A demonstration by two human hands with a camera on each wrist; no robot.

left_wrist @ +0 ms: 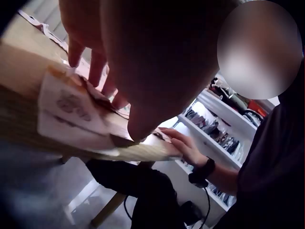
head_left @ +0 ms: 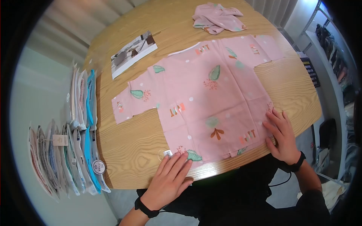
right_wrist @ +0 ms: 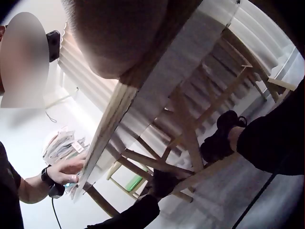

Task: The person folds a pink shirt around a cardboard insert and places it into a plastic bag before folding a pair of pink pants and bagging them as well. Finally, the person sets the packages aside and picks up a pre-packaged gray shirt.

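Note:
A pink short-bodied top (head_left: 211,94) with long-cut sleeves, printed with green leaves, orange sprigs and lettering, lies spread on the wooden table, its neckline toward the far side. My left hand (head_left: 167,182) rests with straight fingers on the hem's left corner. Beside those fingertips is a small white tag (head_left: 167,153) on a string loop. On the right, my right hand (head_left: 281,135) lies on the garment's side edge near the hem, fingers extended and slightly spread. Crease lines run across the lower half of the cloth.
A crumpled pink cloth (head_left: 217,18) of similar print lies at the table's far side. A printed photo sheet (head_left: 134,52) is at the far left. Packaged items (head_left: 81,98) stand along the left side. A shelf rack (head_left: 324,56) stands beyond the right edge.

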